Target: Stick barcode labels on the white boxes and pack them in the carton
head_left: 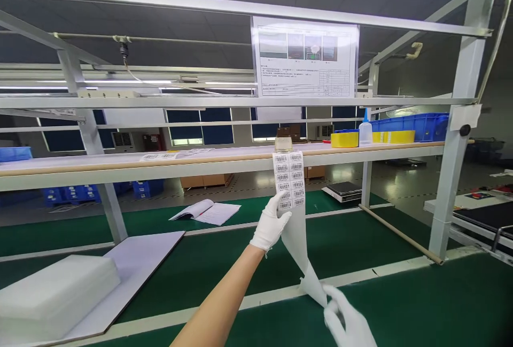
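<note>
A strip of barcode labels (290, 178) hangs from the front edge of the shelf (224, 165), below a clear tape-like block (284, 144). Its upper part carries two columns of printed labels; the lower part is bare backing, twisted and slanting down to the right. My left hand (271, 226), in a white glove, holds the strip's left edge just under the lowest labels, thumb and fingers on it. Lower right, my gloved right hand (345, 315) pinches the strip's bottom end between thumb and fingers.
White foam sheets (60, 293) are stacked on a white board (148, 256) at the left. An open booklet (208, 211) lies on the green surface (332, 245). Yellow tape rolls (345, 139), a bottle (365, 133) and a blue bin (428, 126) stand on the shelf. A metal post (452, 165) rises at right.
</note>
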The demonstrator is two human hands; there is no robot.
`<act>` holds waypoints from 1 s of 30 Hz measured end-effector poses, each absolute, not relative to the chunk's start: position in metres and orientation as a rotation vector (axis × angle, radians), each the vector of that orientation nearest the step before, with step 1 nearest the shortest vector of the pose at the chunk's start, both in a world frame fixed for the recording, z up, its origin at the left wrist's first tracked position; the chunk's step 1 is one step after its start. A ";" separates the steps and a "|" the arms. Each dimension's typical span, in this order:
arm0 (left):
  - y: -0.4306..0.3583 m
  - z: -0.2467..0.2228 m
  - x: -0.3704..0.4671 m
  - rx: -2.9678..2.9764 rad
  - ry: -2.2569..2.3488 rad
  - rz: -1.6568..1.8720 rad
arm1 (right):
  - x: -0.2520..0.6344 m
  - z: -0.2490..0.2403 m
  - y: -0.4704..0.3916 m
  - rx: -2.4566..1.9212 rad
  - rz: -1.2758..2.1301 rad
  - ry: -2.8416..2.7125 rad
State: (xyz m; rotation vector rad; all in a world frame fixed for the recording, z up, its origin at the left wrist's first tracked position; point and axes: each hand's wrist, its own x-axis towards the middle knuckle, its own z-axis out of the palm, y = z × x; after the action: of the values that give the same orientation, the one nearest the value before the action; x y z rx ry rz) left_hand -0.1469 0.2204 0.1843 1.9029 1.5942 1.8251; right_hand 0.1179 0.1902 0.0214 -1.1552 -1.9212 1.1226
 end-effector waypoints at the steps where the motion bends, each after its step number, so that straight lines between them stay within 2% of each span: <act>1: 0.219 0.186 -0.142 1.893 1.570 1.822 | 0.110 0.042 0.198 -1.112 1.096 -1.917; 3: 0.211 0.192 -0.132 1.864 1.547 1.839 | 0.092 0.090 0.212 -0.892 0.881 -1.887; 6: 0.198 0.206 -0.122 1.816 1.543 1.870 | 0.063 0.158 0.232 -0.469 0.341 -1.759; 8: 0.191 0.216 -0.117 1.788 1.548 1.874 | 0.044 0.189 0.248 -0.306 0.052 -1.655; 10: 0.186 0.225 -0.114 1.768 1.558 1.867 | 0.027 0.204 0.263 -0.260 -0.076 -1.589; 16: 0.176 0.234 -0.112 1.745 1.579 1.848 | 0.006 0.200 0.281 -0.253 -0.172 -1.554; 25: 0.174 0.233 -0.113 1.809 1.648 1.670 | 0.020 0.203 0.263 -0.253 -0.251 -1.595; 28: 0.154 0.224 -0.117 1.830 1.730 1.539 | 0.038 0.176 0.234 -0.250 -0.127 -1.615; 30: 0.125 0.210 -0.132 1.792 1.827 1.494 | 0.058 0.139 0.210 -0.338 0.066 -1.639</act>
State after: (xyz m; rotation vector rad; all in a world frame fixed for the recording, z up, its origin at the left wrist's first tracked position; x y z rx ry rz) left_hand -0.1317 0.1251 0.2098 1.7921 1.8273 1.4938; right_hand 0.0582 0.2098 0.1393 -0.3376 -1.6394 0.0659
